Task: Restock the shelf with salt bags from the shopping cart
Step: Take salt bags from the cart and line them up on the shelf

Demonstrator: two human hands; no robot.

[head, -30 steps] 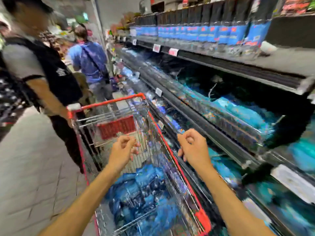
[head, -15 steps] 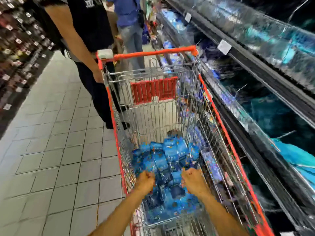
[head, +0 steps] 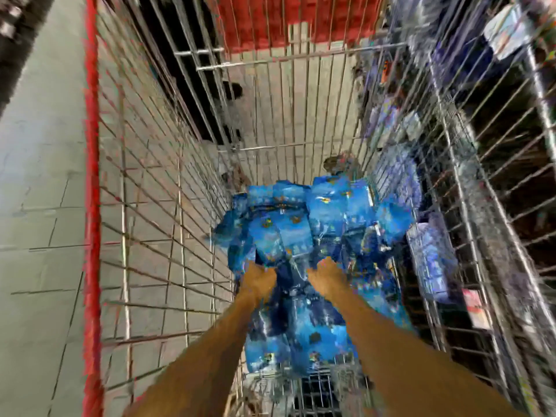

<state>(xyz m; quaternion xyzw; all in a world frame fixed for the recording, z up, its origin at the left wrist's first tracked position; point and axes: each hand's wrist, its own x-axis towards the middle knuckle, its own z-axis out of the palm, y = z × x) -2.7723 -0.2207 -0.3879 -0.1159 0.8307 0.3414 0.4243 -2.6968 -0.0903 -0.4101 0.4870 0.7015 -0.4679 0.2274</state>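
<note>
A grey tiled floor (head: 39,182) runs along the left of a wire shopping cart (head: 156,206) with a red rim, and a shelf (head: 511,139) of blurred goods stands just beside the cart on the right. A heap of blue salt bags (head: 304,233) lies in the bottom of the cart. Both of the person's arms reach down into it. The left hand (head: 259,279) and the right hand (head: 326,273) are both on the bags, side by side; each grip seems to be closed on a bag, though heavy blur hides the fingers.
</note>
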